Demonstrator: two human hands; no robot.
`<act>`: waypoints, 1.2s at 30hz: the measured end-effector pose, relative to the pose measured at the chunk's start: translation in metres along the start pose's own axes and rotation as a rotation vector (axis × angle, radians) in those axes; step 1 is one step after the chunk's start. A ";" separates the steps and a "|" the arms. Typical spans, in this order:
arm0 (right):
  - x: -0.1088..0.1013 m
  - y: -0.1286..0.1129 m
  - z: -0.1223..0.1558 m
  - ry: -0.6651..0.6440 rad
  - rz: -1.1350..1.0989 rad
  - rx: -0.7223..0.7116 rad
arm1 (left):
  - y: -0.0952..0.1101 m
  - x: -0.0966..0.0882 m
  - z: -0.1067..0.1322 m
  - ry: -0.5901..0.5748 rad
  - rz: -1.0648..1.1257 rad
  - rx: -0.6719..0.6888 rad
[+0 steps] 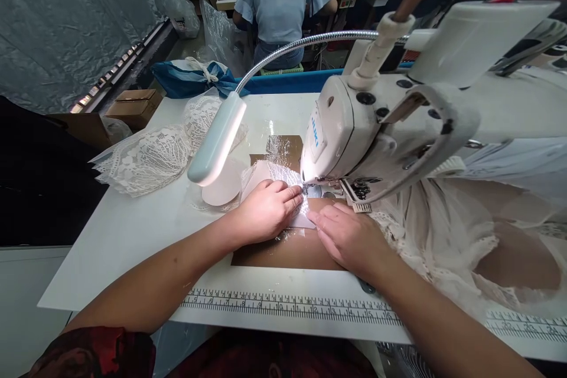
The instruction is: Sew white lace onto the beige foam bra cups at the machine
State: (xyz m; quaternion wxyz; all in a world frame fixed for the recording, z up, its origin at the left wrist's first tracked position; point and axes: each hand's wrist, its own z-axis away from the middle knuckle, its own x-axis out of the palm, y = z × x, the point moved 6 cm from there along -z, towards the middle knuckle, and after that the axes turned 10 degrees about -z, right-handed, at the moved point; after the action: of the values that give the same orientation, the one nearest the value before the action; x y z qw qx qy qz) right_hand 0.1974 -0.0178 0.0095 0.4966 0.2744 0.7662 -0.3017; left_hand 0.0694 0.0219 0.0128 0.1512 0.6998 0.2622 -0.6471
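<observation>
A white lace piece (287, 175) lies under the needle area of a white sewing machine (336, 124). My left hand (271, 208) rests flat on it, fingers stretched toward the presser foot. On the other side of the lace, my right hand (345, 233) has its fingertips closed at the near right edge of the piece, close to the needle. Brown card-like sheeting (283, 254) covers the machine bed below both hands. The fingers partly hide the lace and the stitching spot.
A lamp (217, 142) on a bendy metal neck hangs left of the needle. Stacked lace pieces (150, 159) lie at the left, sheer white fabric (443, 230) at the right. A ruler strip (283, 305) runs along the front edge. A person (283, 0) sits ahead.
</observation>
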 end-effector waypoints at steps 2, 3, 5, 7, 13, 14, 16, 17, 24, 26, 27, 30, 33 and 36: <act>0.001 0.000 -0.002 0.005 0.038 0.024 | -0.003 0.002 -0.001 -0.005 -0.015 -0.003; 0.001 -0.001 -0.002 0.005 0.055 0.037 | -0.004 0.003 -0.001 -0.010 -0.022 -0.003; 0.000 -0.001 -0.004 0.005 0.079 0.060 | -0.006 0.004 -0.001 -0.016 -0.032 -0.007; 0.000 -0.001 -0.004 0.003 0.088 0.072 | -0.008 0.004 -0.001 -0.015 -0.037 -0.011; -0.002 -0.003 -0.002 0.027 0.046 0.004 | -0.008 0.004 -0.001 0.013 -0.052 -0.009; -0.002 -0.002 -0.001 0.031 0.039 -0.003 | -0.008 0.003 -0.001 0.017 -0.054 -0.011; -0.002 -0.003 -0.001 0.039 0.030 -0.011 | -0.009 0.003 0.000 0.020 -0.056 -0.016; -0.003 -0.003 -0.001 0.043 0.026 -0.014 | -0.009 0.003 0.000 0.021 -0.056 -0.020; -0.002 0.000 -0.005 0.038 0.031 0.060 | -0.015 0.005 -0.002 0.009 -0.041 -0.056; 0.000 0.002 -0.007 0.030 0.048 0.092 | -0.020 0.007 -0.003 0.021 -0.046 -0.084; 0.000 0.002 -0.007 0.023 0.053 0.105 | -0.022 0.009 -0.003 0.027 -0.045 -0.096; 0.003 0.004 -0.008 -0.014 0.055 0.138 | -0.029 0.014 -0.003 0.056 -0.009 -0.133; 0.005 0.005 -0.008 -0.044 0.032 0.146 | -0.035 0.014 -0.001 0.118 0.057 -0.173; 0.004 0.004 -0.007 -0.034 -0.001 0.128 | -0.038 0.011 0.001 0.167 0.112 -0.202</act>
State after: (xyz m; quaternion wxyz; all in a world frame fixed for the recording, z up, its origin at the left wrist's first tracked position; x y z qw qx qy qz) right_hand 0.1946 -0.0095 0.0072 0.4909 0.2999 0.7368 -0.3552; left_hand 0.0471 0.0541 0.0062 0.2345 0.7460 0.2981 -0.5474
